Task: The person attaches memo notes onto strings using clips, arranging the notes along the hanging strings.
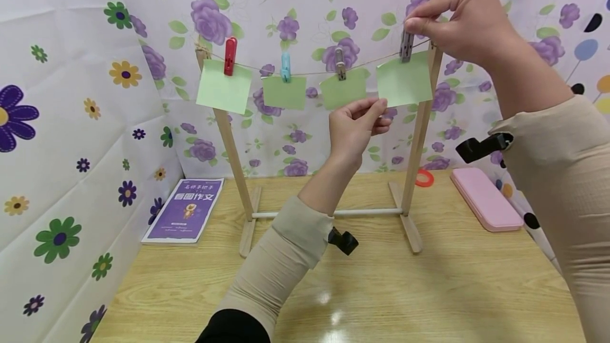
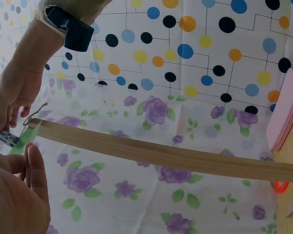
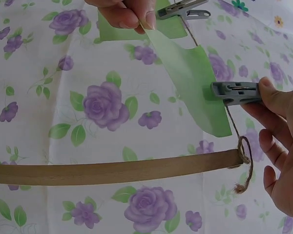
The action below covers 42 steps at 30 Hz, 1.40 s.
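Note:
My right hand [image 1: 472,23] pinches a grey clothespin [image 1: 406,46] at the right end of a thin string. The clothespin's jaws sit over the top edge of a green paper [image 1: 405,82], seen curved in the right wrist view. Low at that paper's left corner, my left hand [image 1: 353,130] pinches it between thumb and fingers. Three more green papers hang along the string to the left, under a red clothespin [image 1: 230,56], a light blue clothespin [image 1: 285,68] and another grey clothespin [image 1: 340,64].
The string is tied to two wooden posts [image 1: 418,131] joined by a white rod [image 1: 367,211] near the table [image 1: 405,295]. A purple booklet [image 1: 183,210] lies left. At right are a pink case [image 1: 486,200] and a red-orange ring [image 1: 431,178]. Flowered cloth hangs behind.

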Each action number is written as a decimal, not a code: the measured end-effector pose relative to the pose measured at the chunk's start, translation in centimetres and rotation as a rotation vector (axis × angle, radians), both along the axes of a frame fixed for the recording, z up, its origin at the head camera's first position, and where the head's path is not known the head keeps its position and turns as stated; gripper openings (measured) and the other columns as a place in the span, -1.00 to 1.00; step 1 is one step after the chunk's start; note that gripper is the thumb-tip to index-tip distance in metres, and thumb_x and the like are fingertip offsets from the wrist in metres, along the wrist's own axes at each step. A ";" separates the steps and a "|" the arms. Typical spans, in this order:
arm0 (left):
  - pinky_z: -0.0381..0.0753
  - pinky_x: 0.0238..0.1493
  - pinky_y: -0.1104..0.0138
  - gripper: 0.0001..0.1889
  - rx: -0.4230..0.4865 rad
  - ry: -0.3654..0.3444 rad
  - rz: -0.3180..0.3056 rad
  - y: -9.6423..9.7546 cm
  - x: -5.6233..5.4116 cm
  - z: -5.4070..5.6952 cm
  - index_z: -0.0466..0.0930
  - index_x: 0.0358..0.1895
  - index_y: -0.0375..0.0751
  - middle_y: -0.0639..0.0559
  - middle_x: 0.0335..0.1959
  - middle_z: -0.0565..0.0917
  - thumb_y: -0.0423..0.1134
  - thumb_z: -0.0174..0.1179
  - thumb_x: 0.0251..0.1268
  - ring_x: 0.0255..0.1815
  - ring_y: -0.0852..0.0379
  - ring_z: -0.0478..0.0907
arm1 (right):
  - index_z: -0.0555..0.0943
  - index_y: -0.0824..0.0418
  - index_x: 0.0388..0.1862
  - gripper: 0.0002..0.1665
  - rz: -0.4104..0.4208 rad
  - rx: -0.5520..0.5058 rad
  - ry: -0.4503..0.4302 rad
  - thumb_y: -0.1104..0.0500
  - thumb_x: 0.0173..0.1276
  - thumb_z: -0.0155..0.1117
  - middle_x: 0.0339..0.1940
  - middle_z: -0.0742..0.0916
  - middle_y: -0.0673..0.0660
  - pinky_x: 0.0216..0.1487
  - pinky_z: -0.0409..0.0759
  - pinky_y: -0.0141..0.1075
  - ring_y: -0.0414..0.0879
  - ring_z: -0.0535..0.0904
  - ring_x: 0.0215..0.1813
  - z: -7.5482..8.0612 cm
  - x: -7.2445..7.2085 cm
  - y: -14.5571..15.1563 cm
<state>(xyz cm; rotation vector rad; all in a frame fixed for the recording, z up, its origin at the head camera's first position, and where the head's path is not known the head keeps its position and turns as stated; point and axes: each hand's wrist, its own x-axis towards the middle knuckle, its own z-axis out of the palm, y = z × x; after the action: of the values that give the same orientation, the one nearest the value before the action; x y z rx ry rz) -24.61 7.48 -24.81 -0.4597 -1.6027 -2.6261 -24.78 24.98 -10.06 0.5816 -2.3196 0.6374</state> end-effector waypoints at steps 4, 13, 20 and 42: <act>0.82 -0.26 0.25 -0.86 0.002 -0.005 -0.002 0.1 -0.1 -0.1 0.74 -0.11 -0.38 -0.20 -0.32 0.76 -0.37 0.34 0.36 -0.51 0.18 0.70 | 0.78 0.30 -0.10 -0.78 -0.003 0.010 0.005 0.16 0.44 0.37 -0.43 0.50 -0.52 -0.28 0.36 -0.51 -0.43 0.32 -0.22 -0.1 0.0 0.1; 0.82 -0.26 0.26 -0.85 0.009 0.007 -0.009 0.4 -0.2 0.1 0.73 -0.11 -0.38 -0.18 -0.33 0.76 -0.36 0.34 0.36 -0.51 0.17 0.70 | 0.78 0.29 -0.08 -0.77 -0.001 0.030 -0.032 0.15 0.44 0.37 -0.42 0.51 -0.51 -0.27 0.35 -0.48 -0.42 0.33 -0.22 -0.1 0.0 0.3; 0.82 -0.26 0.26 -0.85 0.007 0.000 -0.010 0.5 -0.2 0.1 0.73 -0.11 -0.39 -0.26 -0.27 0.76 -0.37 0.34 0.36 -0.51 0.17 0.69 | 0.76 0.29 0.01 -0.72 0.000 0.103 -0.077 0.13 0.48 0.32 -0.22 0.71 -0.15 -0.21 0.31 -0.42 -0.36 0.32 -0.14 -0.3 0.0 0.5; 0.81 -0.24 0.27 -0.85 0.010 -0.020 -0.034 1.2 -0.5 -0.3 0.73 -0.10 -0.37 -0.17 -0.31 0.77 -0.35 0.34 0.36 -0.47 0.16 0.71 | 0.69 0.21 0.20 -0.56 -0.014 -0.005 -0.083 -0.03 0.51 0.27 -0.18 0.61 -0.21 -0.10 0.39 -0.51 -0.35 0.38 -0.06 -0.9 -0.3 0.8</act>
<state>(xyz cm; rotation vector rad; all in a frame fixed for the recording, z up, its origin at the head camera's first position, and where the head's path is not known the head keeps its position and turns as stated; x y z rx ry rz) -25.08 8.66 -25.15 -0.4658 -1.6008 -2.6711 -25.04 25.73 -11.00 0.5451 -2.3964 0.6717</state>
